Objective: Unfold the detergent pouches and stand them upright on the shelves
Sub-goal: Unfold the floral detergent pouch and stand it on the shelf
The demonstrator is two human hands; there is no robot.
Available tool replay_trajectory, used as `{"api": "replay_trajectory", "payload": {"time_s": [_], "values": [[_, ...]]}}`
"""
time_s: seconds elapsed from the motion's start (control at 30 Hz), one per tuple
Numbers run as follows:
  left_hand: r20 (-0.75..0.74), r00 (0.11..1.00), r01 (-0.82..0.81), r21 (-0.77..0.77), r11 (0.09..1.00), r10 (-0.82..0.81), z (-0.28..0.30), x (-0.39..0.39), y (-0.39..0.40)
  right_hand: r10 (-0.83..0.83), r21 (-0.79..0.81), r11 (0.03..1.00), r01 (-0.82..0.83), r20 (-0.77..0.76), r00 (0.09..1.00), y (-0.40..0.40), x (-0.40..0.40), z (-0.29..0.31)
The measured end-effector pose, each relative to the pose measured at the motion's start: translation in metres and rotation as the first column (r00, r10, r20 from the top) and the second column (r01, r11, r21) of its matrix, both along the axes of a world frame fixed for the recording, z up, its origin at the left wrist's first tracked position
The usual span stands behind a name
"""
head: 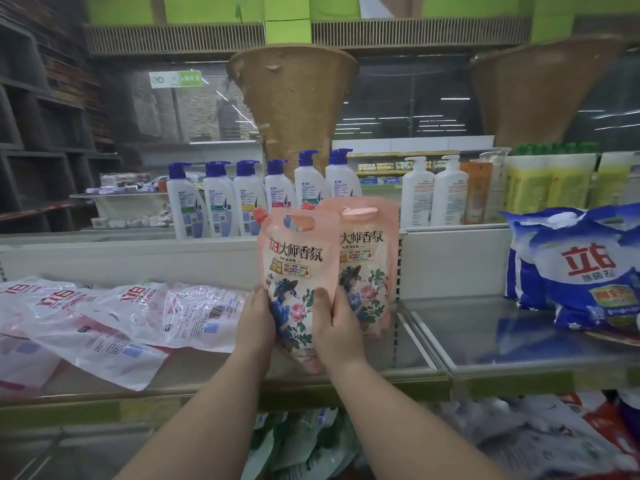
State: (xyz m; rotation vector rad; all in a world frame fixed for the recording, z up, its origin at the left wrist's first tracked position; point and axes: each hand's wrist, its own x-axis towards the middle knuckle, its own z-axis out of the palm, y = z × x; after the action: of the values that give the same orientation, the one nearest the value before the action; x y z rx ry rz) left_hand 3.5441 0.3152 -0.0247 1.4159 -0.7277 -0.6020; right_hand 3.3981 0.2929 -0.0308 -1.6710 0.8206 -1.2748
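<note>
Holding the front pink pouch (298, 271) upright near the shelf (485, 344) edge. Left hand (254, 327) wrapped on its side at 9 o'clock, right hand (337, 327) at 3 o'clock, probably to stop tipping. Second pouch (370, 268) standing just behind, at 1 o'clock.

A row of white pump bottles with blue caps (242, 199) stands on the upper ledge, with two all-white pump bottles (433, 192) to their right and yellow packages (547, 188) beyond. Blue and white powder bags (581, 268) sit on the right shelf. Two woven cone-shaped baskets (294, 98) hang overhead, below a green wall band (207, 8).
</note>
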Motion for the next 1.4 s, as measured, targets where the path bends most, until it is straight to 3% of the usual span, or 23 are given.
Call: {"api": "replay_trajectory", "payload": {"time_s": [0.1,0.67,0.87,1.4], "values": [[0.13,0.991,-0.02,0.007,1.0,0.019,0.01,-0.009,0.008,0.003,0.002,1.0,-0.003,-0.006,1.0,0.0,0.0,-0.002],[0.044,0.996,-0.074,-0.036,0.997,0.076,0.007,-0.011,0.012,0.029,0.056,0.998,-0.028,-0.01,1.0,0.002,-0.01,-0.001],[0.173,0.963,-0.201,-0.048,0.978,0.206,0.01,-0.013,0.019,0.034,0.104,0.994,-0.035,0.012,0.999,0.002,-0.012,0.003],[0.24,0.959,-0.154,-0.003,0.988,0.151,0.006,-0.002,0.057,-0.018,0.167,0.986,0.012,0.04,0.999,0.005,-0.019,0.007]]}}
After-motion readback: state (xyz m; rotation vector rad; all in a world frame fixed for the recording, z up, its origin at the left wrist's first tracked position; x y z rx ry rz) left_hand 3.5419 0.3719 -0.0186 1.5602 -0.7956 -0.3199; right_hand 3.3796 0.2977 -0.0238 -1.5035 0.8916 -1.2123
